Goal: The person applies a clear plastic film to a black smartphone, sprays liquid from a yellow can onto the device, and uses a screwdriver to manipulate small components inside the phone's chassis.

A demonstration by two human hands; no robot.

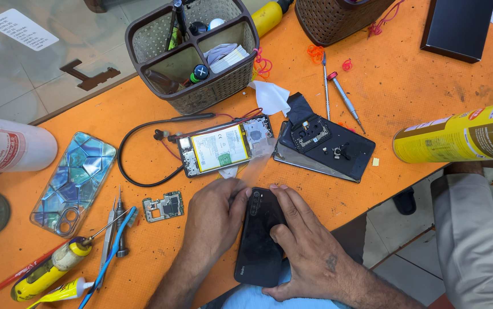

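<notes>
Counted on bench: two spray cans (457,136) (7,144), two wicker organiser baskets (212,91) (338,20), two screwdrivers (345,98) (326,86), one loose circuit board (164,206), one patterned phone case (74,182), two hands (215,220) (309,246).
</notes>
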